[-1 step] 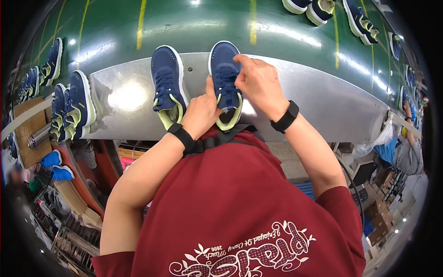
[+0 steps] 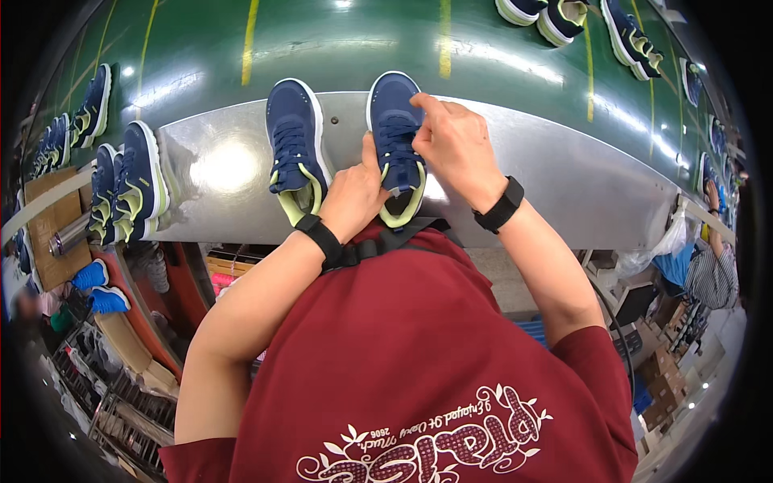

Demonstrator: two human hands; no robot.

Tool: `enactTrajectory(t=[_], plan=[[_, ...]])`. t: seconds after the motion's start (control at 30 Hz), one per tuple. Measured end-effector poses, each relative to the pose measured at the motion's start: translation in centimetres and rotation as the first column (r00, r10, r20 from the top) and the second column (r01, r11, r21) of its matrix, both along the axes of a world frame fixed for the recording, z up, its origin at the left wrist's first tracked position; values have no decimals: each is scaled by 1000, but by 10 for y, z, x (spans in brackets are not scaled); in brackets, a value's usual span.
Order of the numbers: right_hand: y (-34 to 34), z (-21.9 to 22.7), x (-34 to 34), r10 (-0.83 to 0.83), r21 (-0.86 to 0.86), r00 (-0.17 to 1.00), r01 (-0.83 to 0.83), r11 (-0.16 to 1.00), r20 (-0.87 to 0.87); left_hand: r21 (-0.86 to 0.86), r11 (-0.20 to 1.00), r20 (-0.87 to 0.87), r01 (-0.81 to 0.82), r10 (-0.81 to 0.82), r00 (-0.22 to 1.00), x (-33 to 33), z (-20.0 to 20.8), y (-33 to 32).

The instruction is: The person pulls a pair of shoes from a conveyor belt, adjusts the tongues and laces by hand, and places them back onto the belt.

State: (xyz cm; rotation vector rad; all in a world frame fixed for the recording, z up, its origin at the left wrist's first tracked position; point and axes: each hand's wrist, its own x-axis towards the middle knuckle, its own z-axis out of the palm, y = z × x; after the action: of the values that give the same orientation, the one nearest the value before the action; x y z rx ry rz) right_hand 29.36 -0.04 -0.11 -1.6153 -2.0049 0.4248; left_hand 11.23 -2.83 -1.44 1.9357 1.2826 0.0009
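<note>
L hand (image 2: 354, 197) is resting against the left side of the navy shoe (image 2: 395, 145), R hand (image 2: 459, 145) is curling at its right side near the laces (image 2: 393, 127). They're sitting apart w/ the shoe btwn them on the metal worktop (image 2: 580, 169); can't tell if either's gripping. The second shoe (image 2: 291, 149) is lying just left of L hand (toe's pointing away). Shoe's prob. feeling light, w/ soft upper & stiffer sole; heel collar (image 2: 397, 220)'s looking like a good hold.
</note>
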Motion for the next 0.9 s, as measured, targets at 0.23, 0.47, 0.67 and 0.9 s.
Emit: enactTrajectory(t=[0.23,0.47,0.67,0.9], plan=[[10,31,32,8,-198,996,10,980,91,-47,999,-11,-16,16,1000,-4,1,3],[-41,13,23,166,-648,971,-238,723,-171,-63,998,-40,0,-3,999,-9,4,10],[-66,-23,-13,-213,-627,958,49,778,-189,-46,987,210,-154,161,964,-30,24,40],[-70,-24,-22,-227,-551,967,127,825,-116,27,940,328,-339,313,892,-2,12,43]])
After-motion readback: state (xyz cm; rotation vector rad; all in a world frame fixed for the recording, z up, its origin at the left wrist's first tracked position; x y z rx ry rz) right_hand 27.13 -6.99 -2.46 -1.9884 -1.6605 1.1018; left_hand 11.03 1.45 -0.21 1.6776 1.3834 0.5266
